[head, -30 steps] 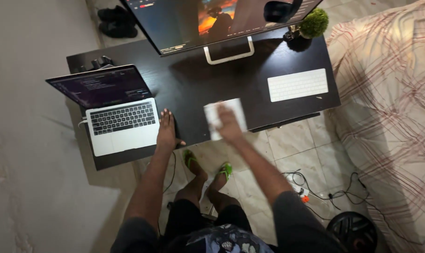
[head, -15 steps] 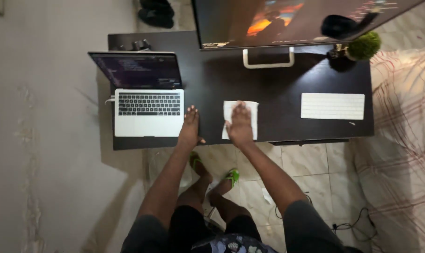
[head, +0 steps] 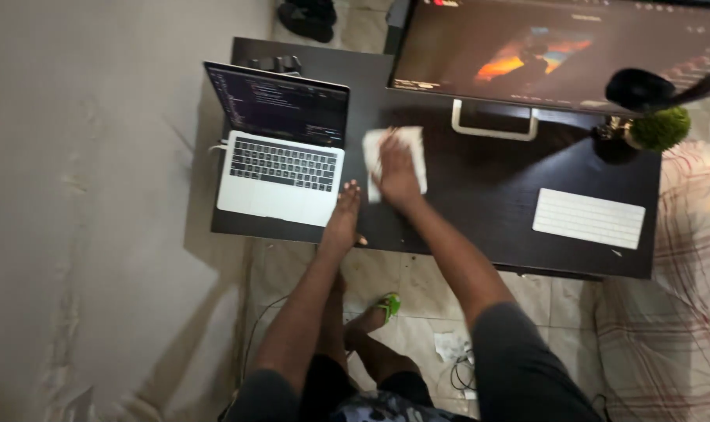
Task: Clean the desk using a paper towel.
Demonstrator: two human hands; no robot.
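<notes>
Pale tiled floor (head: 292,266) under a dark rectangular wooden table (head: 480,195), seen from above; entries run left to right.

Open silver laptop with lit dark screen (head: 281,160): on the table's left end, its front edge near the table's near edge.

Left hand (head: 344,219): flat on the table at the near edge, just beside the laptop's right front corner; fingers extended and loosely spread, holding nothing.

White rectangular cloth or paper sheet (head: 394,152): lying on the table between the laptop and the monitor stand, partly covered by the right hand.

Right hand (head: 396,176): pressed palm-down on the white sheet, fingers laid flat over it, not curled around it.

Large flat monitor with a dark screen and an orange picture (head: 558,51): at the table's far edge, on a white looped stand (head: 493,129).

Slim white keyboard (head: 589,218): on the table's right part, well apart from both hands.

Small round green plant (head: 658,129): at the far right corner.

Bed with a pale checked cover (head: 687,312): beside the table's right end.
</notes>
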